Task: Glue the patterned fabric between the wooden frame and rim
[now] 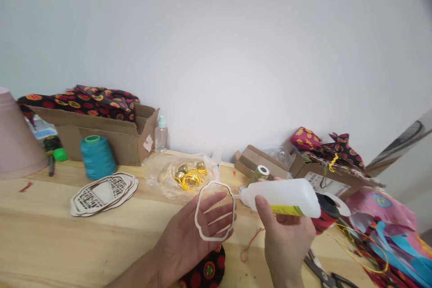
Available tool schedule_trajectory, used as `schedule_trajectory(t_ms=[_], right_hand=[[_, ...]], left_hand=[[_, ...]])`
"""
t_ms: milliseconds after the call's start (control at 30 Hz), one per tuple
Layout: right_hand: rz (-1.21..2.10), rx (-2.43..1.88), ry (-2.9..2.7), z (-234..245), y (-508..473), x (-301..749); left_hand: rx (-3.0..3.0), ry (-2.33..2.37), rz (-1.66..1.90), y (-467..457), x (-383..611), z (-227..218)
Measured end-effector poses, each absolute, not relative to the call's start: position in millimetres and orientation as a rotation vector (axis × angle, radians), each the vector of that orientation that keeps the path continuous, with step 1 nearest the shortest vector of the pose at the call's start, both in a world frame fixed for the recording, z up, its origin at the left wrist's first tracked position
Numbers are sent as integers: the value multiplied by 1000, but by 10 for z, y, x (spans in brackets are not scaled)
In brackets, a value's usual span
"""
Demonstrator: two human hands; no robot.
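Note:
On the spread fingers of my left hand (178,240) rests a thin pale wooden frame (213,239) with a wavy outline, its middle cut out. The thumb lies along its left side. My right hand (286,243) grips a white squeeze bottle (286,194) with a yellow-green label, tipped on its side. The bottle's narrow nozzle (236,196) points left and meets the frame's right edge, or nearly so. Under my left hand lies a dark patterned fabric piece (209,270), partly covered. Cut-out wooden panels (101,195) are stacked on the left.
A teal thread cone (97,157), a cardboard box (101,137) of fabric and a spray bottle (161,135) stand at the back left. Golden bells (182,168) lie on plastic behind my hands. Scissors (324,272), ribbons (388,243) and another box (324,180) are at right.

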State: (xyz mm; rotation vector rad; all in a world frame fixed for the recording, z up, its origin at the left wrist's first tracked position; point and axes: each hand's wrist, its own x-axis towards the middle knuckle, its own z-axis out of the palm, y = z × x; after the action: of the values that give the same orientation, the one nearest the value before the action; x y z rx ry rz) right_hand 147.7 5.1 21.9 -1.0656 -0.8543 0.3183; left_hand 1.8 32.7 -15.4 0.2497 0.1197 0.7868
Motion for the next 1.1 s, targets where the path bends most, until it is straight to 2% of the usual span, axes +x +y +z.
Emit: schedule_trajectory(t_ms=[1100], right_hand=[[232, -1083, -873, 217, 51, 1492]], left_hand=[[289, 131, 794, 340, -1, -129]])
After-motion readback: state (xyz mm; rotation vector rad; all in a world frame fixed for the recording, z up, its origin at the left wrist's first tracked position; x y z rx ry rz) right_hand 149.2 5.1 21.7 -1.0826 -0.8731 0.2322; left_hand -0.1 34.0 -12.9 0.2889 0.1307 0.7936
